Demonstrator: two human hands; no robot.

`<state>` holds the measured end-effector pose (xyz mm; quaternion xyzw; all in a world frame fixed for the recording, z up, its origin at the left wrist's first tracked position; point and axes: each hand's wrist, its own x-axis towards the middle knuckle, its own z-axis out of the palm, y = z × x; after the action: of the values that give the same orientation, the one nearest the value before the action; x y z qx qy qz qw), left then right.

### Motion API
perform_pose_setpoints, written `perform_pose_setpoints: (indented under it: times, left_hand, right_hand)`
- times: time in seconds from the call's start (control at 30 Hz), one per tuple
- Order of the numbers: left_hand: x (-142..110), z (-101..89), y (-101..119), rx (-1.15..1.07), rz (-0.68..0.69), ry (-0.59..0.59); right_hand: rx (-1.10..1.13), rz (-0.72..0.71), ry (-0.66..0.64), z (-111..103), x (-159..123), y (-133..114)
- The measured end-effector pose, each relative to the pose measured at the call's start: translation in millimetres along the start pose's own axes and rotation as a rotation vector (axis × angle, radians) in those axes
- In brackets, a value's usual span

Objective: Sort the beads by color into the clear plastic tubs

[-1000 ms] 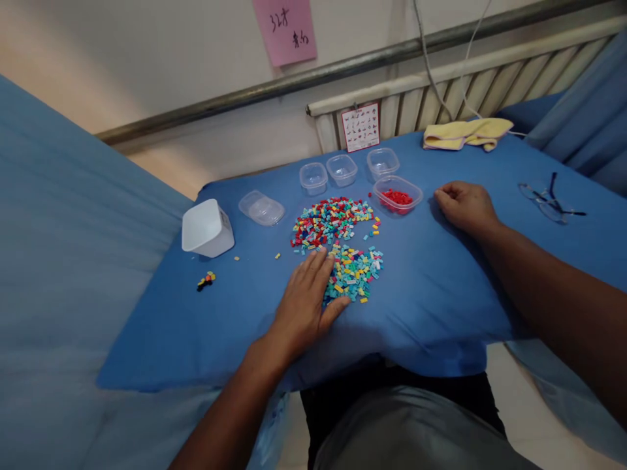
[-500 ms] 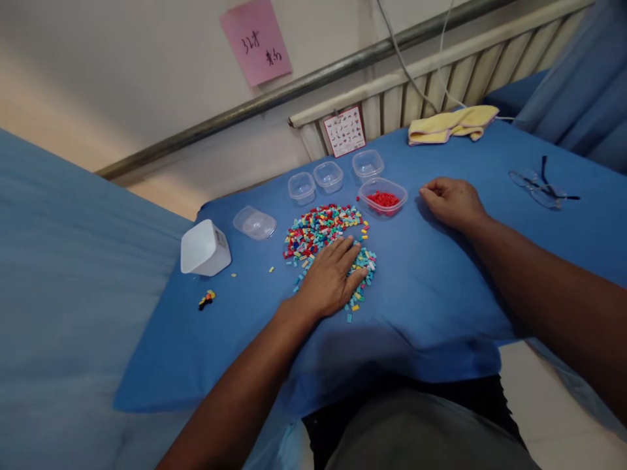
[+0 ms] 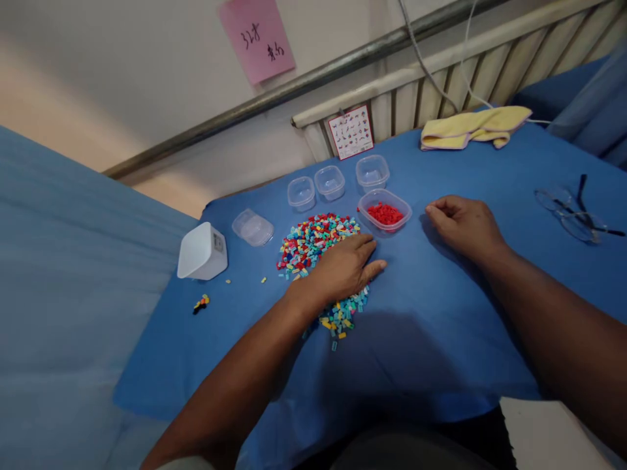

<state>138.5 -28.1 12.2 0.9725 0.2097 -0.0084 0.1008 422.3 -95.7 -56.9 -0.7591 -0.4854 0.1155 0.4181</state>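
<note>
My left hand (image 3: 345, 267) lies flat with fingers stretched out on a heap of small coloured pieces (image 3: 311, 241) spread on the blue cloth; part of the heap shows below my wrist. My right hand (image 3: 465, 225) rests on the cloth to the right with its fingers curled in, and I cannot see anything in them. Between the hands stands a clear tub holding red pieces (image 3: 385, 211). Three empty clear tubs (image 3: 329, 182) stand in a row behind the heap.
A clear lid (image 3: 253, 228) and a tipped white box (image 3: 202, 251) lie left of the heap, with a few stray pieces (image 3: 200, 303) near them. Glasses (image 3: 573, 215) lie at the right, a yellow cloth (image 3: 474, 126) at the back by a radiator.
My left hand has slid rightward and forward across the heap, pushing pieces; some now trail below my wrist. The right hand has stayed put. The view has shifted.
</note>
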Motion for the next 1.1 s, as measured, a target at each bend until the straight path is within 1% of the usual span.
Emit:
perform_pose_setpoints:
  times: [0.07,0.23,0.3,0.37,0.4,0.47,0.57,0.63,0.67,0.7,0.73,0.8,0.87,0.9,0.97,1.0,1.07,1.1]
  left_hand:
    - [-9.7,1.4,1.3,-0.013,-0.002,0.009]
    - [-59.7,1.2,14.3,-0.072,-0.067,0.067]
    - [-70.9,-0.7,20.9,-0.082,-0.084,0.111]
    - [-69.2,-2.5,26.5,-0.075,-0.091,0.145]
    - [-63.5,-3.2,28.8,-0.067,-0.093,0.139]
    - [-46.5,-3.7,32.3,-0.027,-0.098,0.077]
    - [-24.8,-3.0,36.9,-0.009,-0.165,-0.074]
    - [-25.4,-2.9,39.8,-0.022,-0.172,-0.154]
    - [-31.3,-3.3,40.4,-0.031,-0.16,-0.163]
    - [-40.4,-4.2,39.6,-0.038,-0.141,-0.145]
    - [-51.8,-5.4,37.0,-0.05,-0.121,-0.105]
    - [-77.6,-8.9,25.3,-0.061,-0.118,0.052]
    - [-101.5,-12.3,6.0,-0.073,-0.236,0.206]
    - [-111.0,-13.4,-5.3,-0.06,-0.342,0.24]
    - [-123.9,-13.6,-27.0,0.017,-0.557,0.224]
    - [-127.1,-12.7,-36.1,0.042,-0.622,0.211]
    - [-127.8,-9.4,-48.9,0.054,-0.666,0.197]
    - [-126.1,-7.3,-52.3,0.05,-0.662,0.192]
  right_hand:
    - [0.008,-0.007,-0.006,-1.3,-1.5,-1.5]
    - [-0.015,0.006,-0.032,-3.7,-3.0,-3.8]
    - [-0.04,0.012,-0.046,-3.8,-2.6,-2.9]
    - [-0.082,0.021,-0.056,-3.4,-1.6,-0.1]
    - [-0.105,0.025,-0.056,-3.2,-1.1,1.7]
    - [-0.137,0.03,-0.046,-2.7,-0.1,5.4]
    - [-0.13,0.055,-0.038,-2.8,-0.4,7.3]
    - [-0.092,0.09,-0.025,-3.8,-2.3,5.3]
    - [-0.072,0.107,-0.017,-4.4,-3.7,3.6]
    - [-0.055,0.118,-0.013,-5.0,-5.0,1.7]
    - [-0.044,0.126,-0.013,-5.4,-6.1,0.0]
    - [-0.038,0.138,-0.025,-5.7,-7.5,-2.4]
    - [-0.041,0.143,-0.035,-5.0,-7.4,-2.8]
    - [-0.045,0.143,-0.037,-4.4,-7.0,-2.4]
    - [-0.054,0.136,-0.038,-3.4,-6.1,-1.6]
    - [-0.058,0.134,-0.039,-3.3,-5.9,-1.4]
    - [-0.062,0.134,-0.038,-4.0,-6.1,-2.3]
    - [-0.062,0.133,-0.038,-4.8,-6.4,-3.3]
